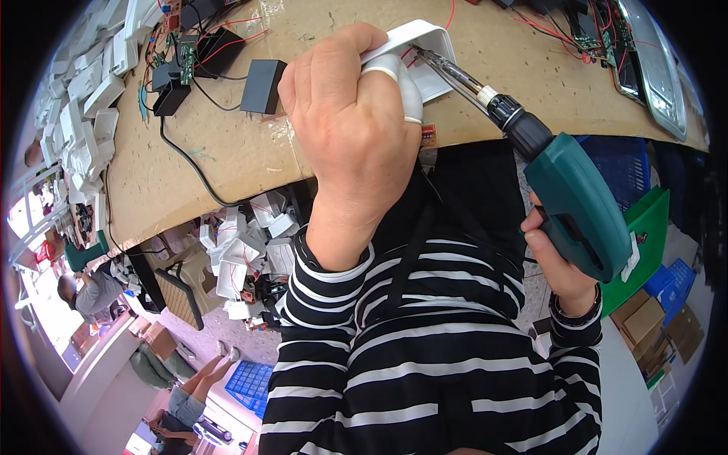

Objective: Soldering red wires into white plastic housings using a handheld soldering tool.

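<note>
My left hand is closed around a white plastic housing with a rounded part, holding it tilted over the near edge of the table. Thin red wires show inside the housing's open side. In my right hand is a green soldering gun, its fingers wrapped around the handle. The gun's metal tip points up and left into the housing, by the wires; whether it touches them I cannot tell. Below the housing, a small red circuit board lies at the table edge.
A cardboard-covered table carries a black box, wired circuit boards and a black cable. White housings are heaped at the left; more sit below the edge. A clear-cased device lies at right, above a blue crate. Other people are farther back.
</note>
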`<state>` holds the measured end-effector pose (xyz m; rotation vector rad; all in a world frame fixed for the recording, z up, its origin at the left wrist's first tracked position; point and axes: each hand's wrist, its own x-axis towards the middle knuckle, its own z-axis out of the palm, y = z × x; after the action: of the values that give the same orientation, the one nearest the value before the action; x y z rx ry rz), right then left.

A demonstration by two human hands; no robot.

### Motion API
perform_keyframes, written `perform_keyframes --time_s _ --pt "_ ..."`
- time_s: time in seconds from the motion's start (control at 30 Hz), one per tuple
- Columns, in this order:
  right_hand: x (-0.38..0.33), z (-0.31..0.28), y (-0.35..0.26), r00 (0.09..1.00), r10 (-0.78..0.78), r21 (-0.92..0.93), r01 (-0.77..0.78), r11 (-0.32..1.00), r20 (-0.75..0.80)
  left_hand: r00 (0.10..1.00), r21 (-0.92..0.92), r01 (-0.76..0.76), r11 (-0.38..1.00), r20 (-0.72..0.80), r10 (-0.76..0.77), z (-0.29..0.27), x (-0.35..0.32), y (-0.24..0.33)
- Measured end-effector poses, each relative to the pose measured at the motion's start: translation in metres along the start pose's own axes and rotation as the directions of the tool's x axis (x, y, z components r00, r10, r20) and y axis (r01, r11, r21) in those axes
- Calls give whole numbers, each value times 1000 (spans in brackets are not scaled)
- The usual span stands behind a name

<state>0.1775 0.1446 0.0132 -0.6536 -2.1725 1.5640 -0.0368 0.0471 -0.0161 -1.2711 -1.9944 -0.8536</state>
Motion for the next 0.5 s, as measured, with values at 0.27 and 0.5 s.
perform_keyframes --time_s 0.27,0.5 --pt "0 0 0 1000 -12 -37 12 999 -9 1000 -3 6 1000 -2 -6 1 -1 -1" --pt "1 0 0 999 -46 -17 46 999 -3 1000 3 8 1000 -2 -8 1 -1 0"
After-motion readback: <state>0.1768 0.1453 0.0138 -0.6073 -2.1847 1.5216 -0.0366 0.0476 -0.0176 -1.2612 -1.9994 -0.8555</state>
